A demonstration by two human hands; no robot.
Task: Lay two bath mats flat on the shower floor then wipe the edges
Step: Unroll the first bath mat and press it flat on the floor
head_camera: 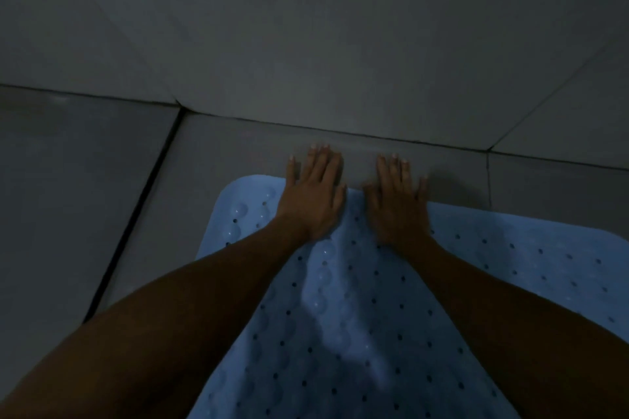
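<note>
In the head view, two bare forearms reach away from the camera, one from each lower corner, and cover part of the blue bath mat that lies beneath and between them. The mat is dotted with small round holes and rows of raised bumps, and a soft ridge runs along it between the arms, so it is not quite flat there. The left hand and the right hand lie side by side with a narrow gap between them, palms down and fingers straight, gripping nothing; their heels press the mat's far edge while the fingertips reach past it onto the grey tiled floor. Just beyond the fingertips the floor meets the tiled wall. Left of the left hand a dark grout line crosses the floor. Only one mat is visible.
</note>
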